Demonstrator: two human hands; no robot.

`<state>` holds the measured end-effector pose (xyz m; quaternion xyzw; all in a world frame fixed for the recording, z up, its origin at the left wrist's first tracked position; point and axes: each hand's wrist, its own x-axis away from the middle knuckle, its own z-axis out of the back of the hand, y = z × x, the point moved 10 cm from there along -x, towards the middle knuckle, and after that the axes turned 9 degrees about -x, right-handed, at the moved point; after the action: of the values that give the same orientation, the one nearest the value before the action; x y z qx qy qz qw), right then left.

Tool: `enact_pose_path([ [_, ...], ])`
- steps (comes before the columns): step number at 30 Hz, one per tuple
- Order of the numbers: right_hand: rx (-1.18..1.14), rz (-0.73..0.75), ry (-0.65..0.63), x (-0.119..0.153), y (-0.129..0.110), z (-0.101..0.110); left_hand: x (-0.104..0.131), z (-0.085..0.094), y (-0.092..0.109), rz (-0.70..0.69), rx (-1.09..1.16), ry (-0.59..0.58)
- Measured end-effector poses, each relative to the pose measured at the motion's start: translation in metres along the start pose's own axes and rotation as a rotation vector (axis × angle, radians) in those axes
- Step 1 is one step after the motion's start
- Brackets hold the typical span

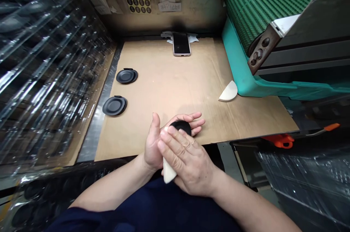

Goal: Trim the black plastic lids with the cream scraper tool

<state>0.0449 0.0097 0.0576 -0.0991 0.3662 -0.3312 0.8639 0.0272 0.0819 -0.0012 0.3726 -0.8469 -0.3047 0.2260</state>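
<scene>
My left hand (157, 144) lies palm up at the front edge of the cardboard, thumb and fingers stretched out. On its palm rests a black round disc (182, 125), mostly covered. My right hand (188, 159) lies across it, fingers together, pressing a cream half-round pad (168, 172) that looks like felt or sponge. How far the pad touches the disc is hidden under the fingers. A second half-round pad (229, 91) lies on the right of the cardboard. Two black round pieces with small tabs, a nearer one (114, 105) and a farther one (126, 76), lie to the left.
A phone (181, 44) lies at the back of the cardboard (169, 82). On the right are a green conveyor belt (254, 10) and a teal bin (235, 57). Clear plastic trays (49, 64) are stacked at left. An orange-handled tool (281, 140) is at lower right.
</scene>
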Motion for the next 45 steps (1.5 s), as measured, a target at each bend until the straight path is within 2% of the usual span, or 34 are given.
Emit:
enact_pose_path([
  [3, -0.009, 0.058, -0.039, 0.002, -0.006, -0.006, 0.000, 0.000, 0.003, -0.016, -0.002, -0.006],
  [8, 0.001, -0.014, 0.023, 0.003, 0.001, -0.005, 0.001, -0.001, 0.002, -0.022, 0.045, -0.019],
  [12, -0.024, 0.029, -0.032, 0.012, -0.001, -0.001, 0.000, 0.003, 0.006, -0.061, 0.045, -0.019],
  [16, 0.083, -0.036, 0.001, 0.018, 0.023, 0.021, -0.001, 0.000, -0.006, 0.054, 0.163, -0.079],
  [19, 0.101, -0.067, 0.037, 0.018, 0.030, 0.028, -0.001, -0.002, -0.014, 0.140, 0.203, -0.088],
  [25, 0.027, -0.038, -0.025, 0.021, 0.014, 0.018, -0.003, 0.000, -0.005, 0.052, 0.147, -0.056],
  [29, 0.056, -0.079, 0.042, 0.021, 0.019, 0.023, -0.003, -0.001, -0.007, 0.062, 0.154, -0.057],
  [31, 0.000, -0.089, 0.051, 0.020, 0.017, 0.021, -0.003, 0.000, -0.005, 0.042, 0.124, -0.046],
  [36, -0.241, -0.004, -0.003, 0.022, -0.008, 0.010, -0.002, -0.002, 0.003, -0.004, 0.101, -0.042],
  [39, -0.318, -0.031, 0.062, 0.029, -0.006, 0.024, -0.002, -0.008, 0.005, -0.006, 0.127, -0.094],
  [45, -0.274, -0.269, 0.312, 0.041, 0.024, 0.069, -0.001, -0.013, 0.006, -0.027, 0.078, -0.150],
])
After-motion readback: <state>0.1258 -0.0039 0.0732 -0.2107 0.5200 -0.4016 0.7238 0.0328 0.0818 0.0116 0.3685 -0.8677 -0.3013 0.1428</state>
